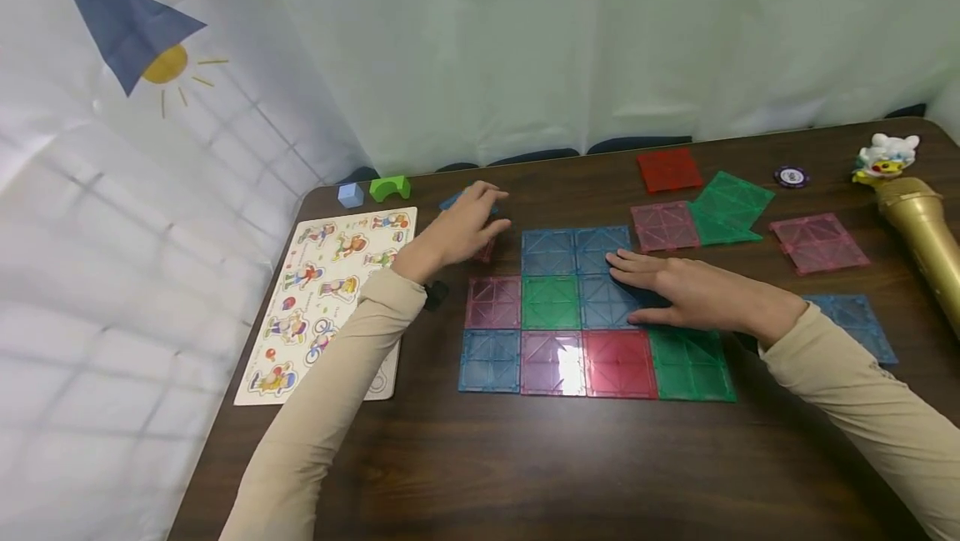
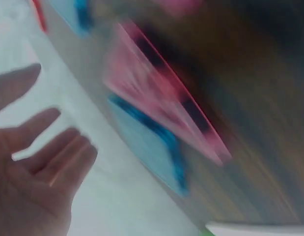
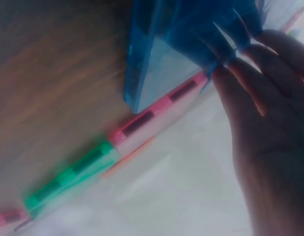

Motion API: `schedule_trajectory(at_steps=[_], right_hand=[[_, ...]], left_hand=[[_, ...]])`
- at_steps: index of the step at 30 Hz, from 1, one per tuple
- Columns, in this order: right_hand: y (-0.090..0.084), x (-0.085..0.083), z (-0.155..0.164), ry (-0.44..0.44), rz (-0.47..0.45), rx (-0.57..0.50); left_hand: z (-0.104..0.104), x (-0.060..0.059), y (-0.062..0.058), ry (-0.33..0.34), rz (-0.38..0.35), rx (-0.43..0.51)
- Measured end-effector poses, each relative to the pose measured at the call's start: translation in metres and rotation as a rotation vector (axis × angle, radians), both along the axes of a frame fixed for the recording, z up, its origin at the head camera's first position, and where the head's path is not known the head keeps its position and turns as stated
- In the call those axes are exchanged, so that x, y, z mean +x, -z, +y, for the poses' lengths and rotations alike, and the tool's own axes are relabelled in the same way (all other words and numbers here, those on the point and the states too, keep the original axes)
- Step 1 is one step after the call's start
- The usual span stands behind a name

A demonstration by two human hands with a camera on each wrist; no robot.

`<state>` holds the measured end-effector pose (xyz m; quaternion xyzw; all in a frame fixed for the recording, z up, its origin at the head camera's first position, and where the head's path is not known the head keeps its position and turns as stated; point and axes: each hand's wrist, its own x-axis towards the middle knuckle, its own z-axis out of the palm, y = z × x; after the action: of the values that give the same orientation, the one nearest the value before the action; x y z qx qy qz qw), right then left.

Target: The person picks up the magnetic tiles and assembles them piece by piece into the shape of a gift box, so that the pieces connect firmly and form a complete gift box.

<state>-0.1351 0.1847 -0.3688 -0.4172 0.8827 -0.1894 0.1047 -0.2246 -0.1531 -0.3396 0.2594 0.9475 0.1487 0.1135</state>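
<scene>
Translucent square tiles lie edge to edge in a stepped arrangement on the table. Its bottom row runs from a blue tile [image 1: 489, 360] through a pale pink and a red tile [image 1: 619, 364] to a green tile [image 1: 690, 364]. My right hand [image 1: 667, 289] lies flat at the arrangement's right side, fingers straight on the blue tiles [image 3: 161, 64] there. Past the upper left corner my left hand [image 1: 465, 224] hovers, holding nothing, its fingers loosely spread. Below it are a pink tile [image 2: 166, 93] and a blue tile [image 2: 147, 140], mostly covered by the hand in the head view.
Loose red [image 1: 670, 169], pink [image 1: 820, 242], green [image 1: 731, 203] and blue tiles lie to the right. A gold microphone [image 1: 926, 232], small figurine [image 1: 887, 157] and poker chip [image 1: 792, 177] are farther right. On the left sit a picture puzzle board [image 1: 300, 245] and two small blocks [image 1: 390, 188].
</scene>
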Motion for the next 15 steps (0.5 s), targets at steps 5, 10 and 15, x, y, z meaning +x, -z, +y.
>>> schedule_trajectory(at_steps=[5, 10, 15], right_hand=[[0.0, 0.0, 0.0, 0.008, -0.017, 0.001], [0.001, 0.0, 0.0, 0.01, -0.028, -0.003], [0.001, 0.0, 0.001, 0.014, -0.031, -0.006]], left_hand=[[-0.027, -0.021, 0.006, -0.178, 0.015, -0.035], [-0.044, -0.035, 0.016, -0.222, -0.052, -0.048], [-0.048, -0.041, 0.021, -0.166, -0.062, -0.063]])
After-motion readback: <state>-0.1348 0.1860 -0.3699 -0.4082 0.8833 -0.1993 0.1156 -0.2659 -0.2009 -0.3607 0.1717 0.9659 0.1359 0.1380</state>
